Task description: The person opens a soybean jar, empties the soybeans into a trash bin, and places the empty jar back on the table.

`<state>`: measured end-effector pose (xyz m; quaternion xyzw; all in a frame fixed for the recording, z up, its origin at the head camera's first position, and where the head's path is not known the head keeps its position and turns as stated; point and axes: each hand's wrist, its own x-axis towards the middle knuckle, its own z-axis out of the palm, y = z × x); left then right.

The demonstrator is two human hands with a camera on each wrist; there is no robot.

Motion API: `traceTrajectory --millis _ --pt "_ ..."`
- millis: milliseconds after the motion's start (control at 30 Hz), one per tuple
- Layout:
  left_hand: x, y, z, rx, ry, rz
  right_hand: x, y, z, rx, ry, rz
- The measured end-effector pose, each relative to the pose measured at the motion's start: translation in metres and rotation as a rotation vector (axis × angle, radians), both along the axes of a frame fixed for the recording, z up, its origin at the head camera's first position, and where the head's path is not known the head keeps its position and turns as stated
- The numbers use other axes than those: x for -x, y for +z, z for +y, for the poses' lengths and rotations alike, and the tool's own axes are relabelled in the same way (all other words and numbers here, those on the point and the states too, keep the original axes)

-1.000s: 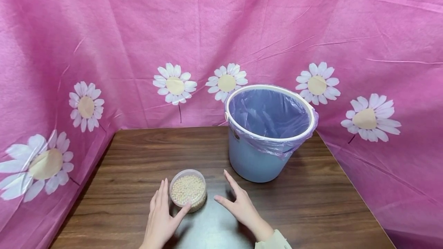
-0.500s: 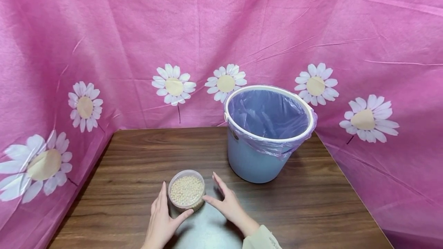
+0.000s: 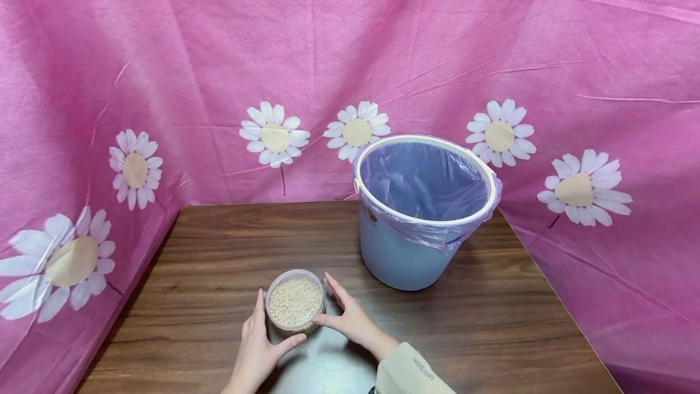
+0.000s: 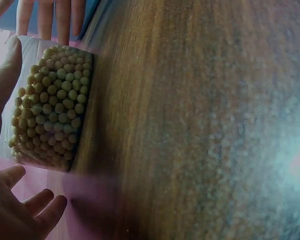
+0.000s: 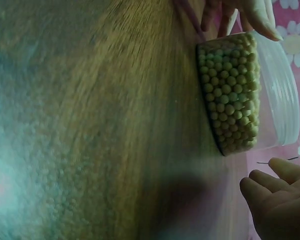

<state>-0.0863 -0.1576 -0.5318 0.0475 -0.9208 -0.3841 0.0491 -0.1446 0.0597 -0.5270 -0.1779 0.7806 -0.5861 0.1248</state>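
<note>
Your left hand (image 3: pixel 254 345) is open at the left side of a round clear plastic jar (image 5: pixel 271 100), fingers extended and thumb spread. Your right hand (image 3: pixel 352 322) is open too, at the jar's right. The jar, part-filled with pale beans (image 3: pixel 296 301), stands upright on the wood-grain counter (image 3: pixel 219 254), near the blue bin (image 3: pixel 401 260) with its purple liner (image 3: pixel 437 184).

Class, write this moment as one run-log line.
jar: upright on table, small round pieces inside; left hand: at its left; right hand: at its right; contact: unclear; bucket: bag-lined, upright
</note>
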Motion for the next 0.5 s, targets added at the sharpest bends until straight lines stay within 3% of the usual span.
traceTrajectory --millis 133,300,500 --pt "0.001 0.000 0.000 -0.009 -0.006 -0.031 0.003 -0.003 -0.002 0.035 0.048 -0.046" --pt "0.004 0.001 -0.002 -0.089 -0.017 -0.072 0.006 -0.007 -0.005 0.108 0.106 -0.092" --pt "0.009 0.001 -0.001 -0.140 -0.016 -0.090 0.011 -0.013 -0.009 0.166 0.103 -0.119"
